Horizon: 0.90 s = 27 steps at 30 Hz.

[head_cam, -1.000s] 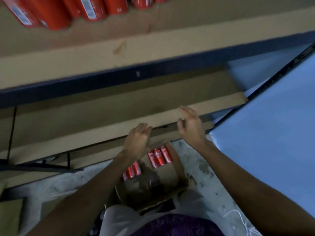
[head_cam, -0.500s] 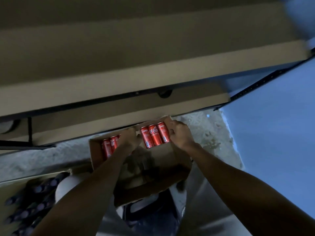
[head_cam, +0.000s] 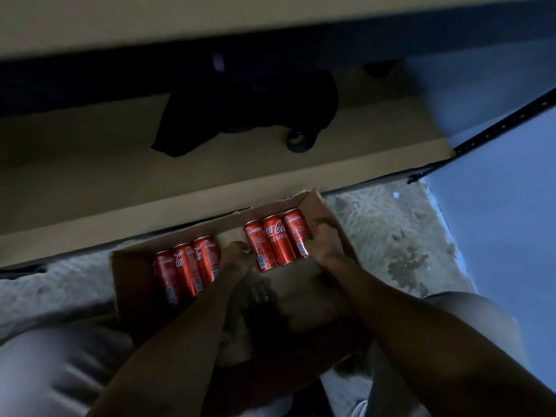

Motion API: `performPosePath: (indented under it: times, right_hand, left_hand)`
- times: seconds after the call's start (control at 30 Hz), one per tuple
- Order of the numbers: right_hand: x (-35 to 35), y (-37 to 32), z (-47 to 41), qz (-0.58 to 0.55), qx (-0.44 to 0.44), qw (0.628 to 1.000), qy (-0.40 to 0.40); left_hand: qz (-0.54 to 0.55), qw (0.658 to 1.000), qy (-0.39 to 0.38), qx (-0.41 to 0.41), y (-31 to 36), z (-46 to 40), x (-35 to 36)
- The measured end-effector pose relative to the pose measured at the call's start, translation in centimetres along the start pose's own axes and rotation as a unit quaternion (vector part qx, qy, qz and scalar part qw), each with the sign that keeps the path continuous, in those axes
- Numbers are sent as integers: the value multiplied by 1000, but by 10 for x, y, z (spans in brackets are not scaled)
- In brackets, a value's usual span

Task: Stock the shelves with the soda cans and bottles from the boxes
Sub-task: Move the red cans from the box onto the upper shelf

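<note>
Nearest the camera, two bare forearms reach down into an open cardboard box [head_cam: 144, 299] that sits on the speckled floor [head_cam: 388, 233] at the foot of the shelving. The box is mostly emptied; only its far wall is lined with red Coca-Cola cans standing upright. The left hand [head_cam: 237, 260] is curled against the inner side of the right-hand trio of cans [head_cam: 276, 239], and the right hand [head_cam: 326, 242] wraps the outer can of that same trio, so the two hands appear to be clamped on the three cans from both sides. Squeezing them as one block looks like a way to lift several at once rather than one by one. Whether the cans have left the box bottom cannot be told. A second trio of cans [head_cam: 186, 266] stands untouched just left of the left hand, close against the same wall.

Beyond the box runs the lowest shelf board [head_cam: 120, 176], pale and bare apart from a dark cloth bundle [head_cam: 246, 112] with a ring-like loop lying well back on it. Above that, a dark blue shelf rail [head_cam: 90, 73] crosses the view, and a blue wall [head_cam: 496, 206] stands on the right.
</note>
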State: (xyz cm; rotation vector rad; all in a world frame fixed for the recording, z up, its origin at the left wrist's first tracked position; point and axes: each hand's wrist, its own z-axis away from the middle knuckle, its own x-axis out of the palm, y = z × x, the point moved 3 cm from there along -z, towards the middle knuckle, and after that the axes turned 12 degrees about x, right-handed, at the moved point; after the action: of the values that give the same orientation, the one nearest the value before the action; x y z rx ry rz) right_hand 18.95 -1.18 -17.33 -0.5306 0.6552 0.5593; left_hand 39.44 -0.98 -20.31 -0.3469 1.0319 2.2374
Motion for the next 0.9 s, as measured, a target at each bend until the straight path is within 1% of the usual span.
performPosePath:
  times: [0.33, 0.47, 0.63, 0.73, 0.83, 0.9]
  right_hand:
    - [44, 17, -38, -32, 39, 998, -25]
    - [55, 29, -44, -57, 55, 996, -32]
    - [78, 38, -54, -133, 81, 985, -67]
    - [87, 41, -67, -151, 95, 981, -73]
    - [91, 44, -83, -179, 106, 973, -94]
    - [94, 44, -86, -190, 107, 967, -129]
  left_hand:
    - [24, 1000, 3, 4, -29, -26, 24]
    - [52, 998, 8, -18, -39, -29, 32]
    - [91, 995, 26, -42, -46, -39, 45]
    - [117, 991, 24, -65, -55, -49, 57]
    - [73, 994, 26, -78, -68, -61, 72]
    - [82, 993, 34, -80, -70, -64, 76]
